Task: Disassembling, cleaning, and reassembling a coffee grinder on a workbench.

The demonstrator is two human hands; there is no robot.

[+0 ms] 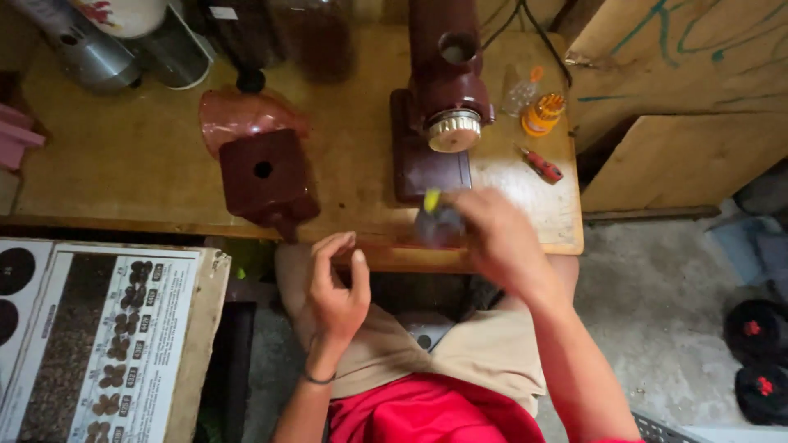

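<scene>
A worn wooden worktop (131,164) fills the upper half of the frame, its front edge running across the middle and its right edge ending just short of plywood panels (681,107) in the upper right. Below the edge, grey concrete floor (648,312) shows at the right, and a printed chart board (107,344) with pictures of dark beans leans at the lower left. The person sits close to the front edge, knees under it, in tan shorts and a red shirt.

On the worktop a dark red grinder machine (443,98) stands at the upper centre, with a ribbed metal knob (453,131) facing forward. A dark red box-shaped part (267,176) with a round hole lies left of centre, near the front edge, with a reddish plastic bag (242,115) behind it. An orange screwdriver bit holder (542,115) and a small red screwdriver (539,164) lie near the right edge. Metal canisters (123,45) crowd the upper left corner. Open worktop remains at the left and at the right front corner.

The right hand (492,230) grips a small grey part (439,223) with a yellow-green tip, blurred, just over the front edge below the grinder. The left hand (336,287) hovers just off the edge, fingers half curled, holding nothing visible.
</scene>
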